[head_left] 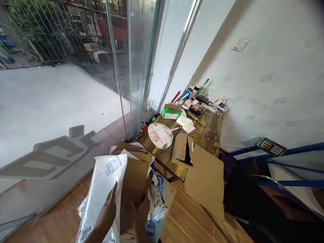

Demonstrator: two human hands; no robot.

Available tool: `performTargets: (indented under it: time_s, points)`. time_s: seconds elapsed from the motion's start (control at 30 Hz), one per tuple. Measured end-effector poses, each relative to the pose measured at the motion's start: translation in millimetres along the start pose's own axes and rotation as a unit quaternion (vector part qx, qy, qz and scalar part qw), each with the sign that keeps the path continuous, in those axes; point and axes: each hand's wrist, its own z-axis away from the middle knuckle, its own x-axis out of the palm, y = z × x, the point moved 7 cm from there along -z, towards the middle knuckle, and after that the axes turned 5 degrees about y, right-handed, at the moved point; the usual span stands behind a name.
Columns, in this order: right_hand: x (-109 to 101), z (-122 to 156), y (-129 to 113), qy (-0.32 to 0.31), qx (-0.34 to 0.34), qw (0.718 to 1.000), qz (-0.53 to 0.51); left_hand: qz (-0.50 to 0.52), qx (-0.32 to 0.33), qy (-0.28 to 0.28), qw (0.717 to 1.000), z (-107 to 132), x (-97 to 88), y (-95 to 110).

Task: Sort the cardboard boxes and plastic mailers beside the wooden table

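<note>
1. Handling: L hand (pixel 110 201) lies against white pkg. (pixel 102 182), grip unclear; R hand (pixel 141 211) grasps cardboard box (pixel 133 179) near edge.
2. Pkg. just beside box, near table (pixel 213 136); best press lightly, w/ box braced.

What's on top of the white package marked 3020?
The left hand rests on the white package, and a printed label shows near its far end. Surface under the hand is covered; the package's underside is hidden too.
</note>
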Motion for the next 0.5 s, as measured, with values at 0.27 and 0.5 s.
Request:
performTargets:
  time_s: [0.27, 0.5]
  points:
    - [-3.3, 12.1, -20.1, -0.069, 0.026, 0.991, -0.11, -0.088, -0.019, 0.025, 0.996, 17.9, -15.7, -24.2]
    - [-180.6, -15.5, -2.2, 0.137, 0.076, 0.965, -0.211, -0.165, -0.005, 0.053, 0.985, 19.9, -29.7, -23.7]
